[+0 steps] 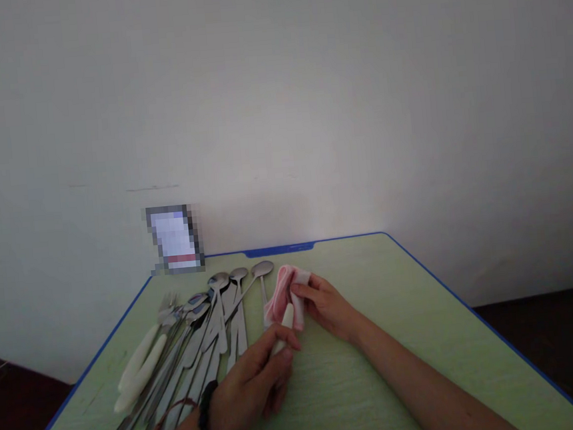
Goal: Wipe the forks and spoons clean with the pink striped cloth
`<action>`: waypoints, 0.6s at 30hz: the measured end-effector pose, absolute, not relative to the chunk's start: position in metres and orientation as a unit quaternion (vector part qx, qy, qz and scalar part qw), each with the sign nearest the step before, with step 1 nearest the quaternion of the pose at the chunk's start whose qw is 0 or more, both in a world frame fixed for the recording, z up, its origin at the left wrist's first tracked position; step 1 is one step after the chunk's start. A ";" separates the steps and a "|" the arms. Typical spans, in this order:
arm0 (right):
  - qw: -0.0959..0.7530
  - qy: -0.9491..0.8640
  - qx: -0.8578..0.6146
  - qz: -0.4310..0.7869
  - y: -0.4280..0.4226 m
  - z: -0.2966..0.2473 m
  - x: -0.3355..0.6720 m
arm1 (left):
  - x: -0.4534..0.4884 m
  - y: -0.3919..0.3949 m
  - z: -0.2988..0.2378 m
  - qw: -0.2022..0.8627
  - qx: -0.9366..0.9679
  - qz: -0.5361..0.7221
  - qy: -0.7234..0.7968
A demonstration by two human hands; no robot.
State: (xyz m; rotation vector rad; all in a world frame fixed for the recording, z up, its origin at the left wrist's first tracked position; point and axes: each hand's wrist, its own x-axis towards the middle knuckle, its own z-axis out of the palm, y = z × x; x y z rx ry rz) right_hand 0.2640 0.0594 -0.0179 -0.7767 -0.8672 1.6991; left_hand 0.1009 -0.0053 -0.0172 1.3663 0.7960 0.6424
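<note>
In the head view, my left hand (pixel 260 371) is closed around a white-handled utensil (pixel 288 316), whose pale handle end points up toward a pink and white cloth (pixel 278 295). The utensil's other end is hidden by my fingers, so its kind does not show. My right hand (pixel 327 303) pinches the folded cloth at its right side, thumb on top. Just left of both hands lies a spread of metal cutlery: several spoons (pixel 262 268) with long handles, and forks (pixel 167 308) near a pair of white handles (pixel 142 368).
The pale green table (pixel 373 288) has a blue rim and stands against a grey wall (pixel 360 135). A blurred-out phone-like screen (pixel 174 238) leans at the back left corner. Dark floor (pixel 543 340) shows on either side.
</note>
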 end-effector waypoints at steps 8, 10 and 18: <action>0.514 -0.348 -0.325 0.714 0.060 -0.017 0.263 | 0.100 -0.007 -0.020 0.661 0.599 0.290 0.346; 0.515 -0.345 -0.330 0.712 0.060 -0.019 0.264 | 0.100 -0.007 -0.020 0.660 0.601 0.289 0.346; 0.502 -0.377 -0.317 0.711 0.060 -0.016 0.266 | 0.098 -0.007 -0.018 0.642 0.624 0.266 0.359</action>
